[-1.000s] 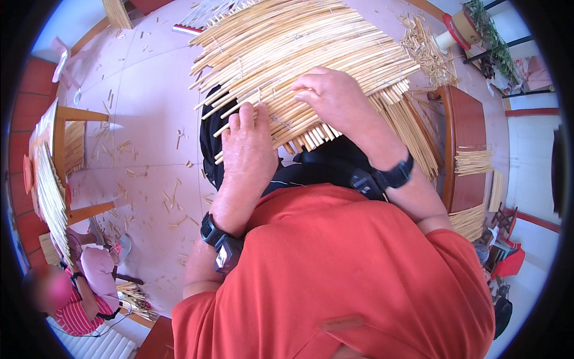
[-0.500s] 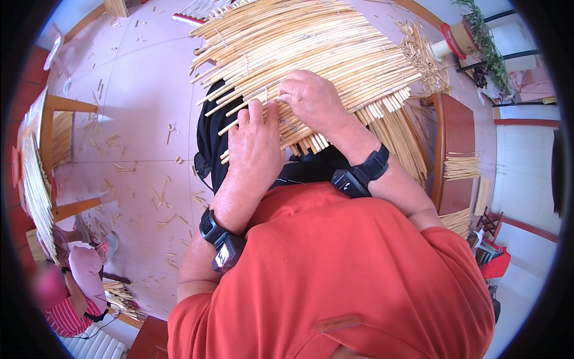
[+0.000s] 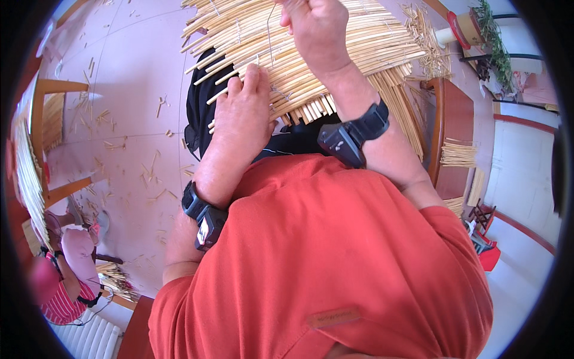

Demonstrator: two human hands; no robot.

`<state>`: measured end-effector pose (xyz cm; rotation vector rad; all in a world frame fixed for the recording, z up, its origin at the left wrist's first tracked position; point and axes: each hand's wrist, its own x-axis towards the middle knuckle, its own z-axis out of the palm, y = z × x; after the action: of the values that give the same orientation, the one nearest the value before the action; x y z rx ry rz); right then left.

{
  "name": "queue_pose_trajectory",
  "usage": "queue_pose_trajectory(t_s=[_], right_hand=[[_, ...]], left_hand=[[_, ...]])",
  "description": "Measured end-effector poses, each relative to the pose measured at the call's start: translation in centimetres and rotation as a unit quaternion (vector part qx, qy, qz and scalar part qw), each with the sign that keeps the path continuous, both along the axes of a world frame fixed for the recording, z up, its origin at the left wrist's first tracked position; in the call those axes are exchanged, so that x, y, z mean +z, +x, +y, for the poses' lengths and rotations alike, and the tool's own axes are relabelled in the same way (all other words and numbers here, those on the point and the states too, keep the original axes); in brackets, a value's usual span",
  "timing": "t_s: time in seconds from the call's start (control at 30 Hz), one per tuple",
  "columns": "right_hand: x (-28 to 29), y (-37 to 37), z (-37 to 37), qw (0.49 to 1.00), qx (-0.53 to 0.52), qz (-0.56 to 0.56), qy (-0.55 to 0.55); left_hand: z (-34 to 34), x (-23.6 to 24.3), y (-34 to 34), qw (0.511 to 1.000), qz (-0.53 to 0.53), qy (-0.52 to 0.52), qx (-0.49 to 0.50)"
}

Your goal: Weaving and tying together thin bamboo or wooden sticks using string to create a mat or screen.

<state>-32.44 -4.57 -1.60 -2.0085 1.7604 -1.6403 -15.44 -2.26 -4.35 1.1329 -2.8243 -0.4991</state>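
Note:
A mat of pale yellow stalks [image 3: 353, 51], bound side by side with thin stitched lines, lies over my dark-clad lap. My left hand [image 3: 244, 113] grips its near left part, fingers bent over the stalk ends and pressing on them; the thumb is mostly hidden. Above the mat, my right hand [image 3: 320, 30] is closed in a fist-like pinch at the upper edge of the picture. From it a thin thread [image 3: 269, 36] runs taut down to the stalks near my left fingertips. Whether a needle is also in the right fingers cannot be made out.
A bundle of loose stalks [image 3: 402, 110] leans beside the mat, next to a red-brown wooden bench [image 3: 454, 131]. Stalk offcuts [image 3: 149, 170] litter the tiled floor. At the left, another person [image 3: 69, 287] sits near a wooden stand [image 3: 63, 87]. A potted plant [image 3: 466, 30] stands far right.
My right hand has lifted up and away from the left fingertips, drawing the thread out long. The left hand stays on the mat, its fingers straighter. The whole view has shifted slightly.

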Motion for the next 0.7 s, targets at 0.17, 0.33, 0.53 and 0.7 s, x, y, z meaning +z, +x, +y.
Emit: queue_pose_trajectory(t_s=[0.17,0.33,0.53,0.7], right_hand=[[-0.2,-0.7,1.1,0.818,0.083,-0.532,0.201],[-0.7,-1.4,3.2,0.786,0.181,-0.550,0.215],[-2.4,-2.1,3.2,0.737,0.237,-0.608,0.177],[-1.8,-1.4,2.4,0.636,0.303,-0.696,0.138]], left_hand=[[-2.1,-0.1,1.5,0.998,0.038,-0.015,-0.039],[-5.3,-1.8,-1.2,0.982,0.080,-0.135,0.105],[-4.6,-4.1,-3.2,0.994,-0.012,-0.075,0.083],[-4.2,-5.7,-3.5,0.995,-0.017,-0.059,0.080]])
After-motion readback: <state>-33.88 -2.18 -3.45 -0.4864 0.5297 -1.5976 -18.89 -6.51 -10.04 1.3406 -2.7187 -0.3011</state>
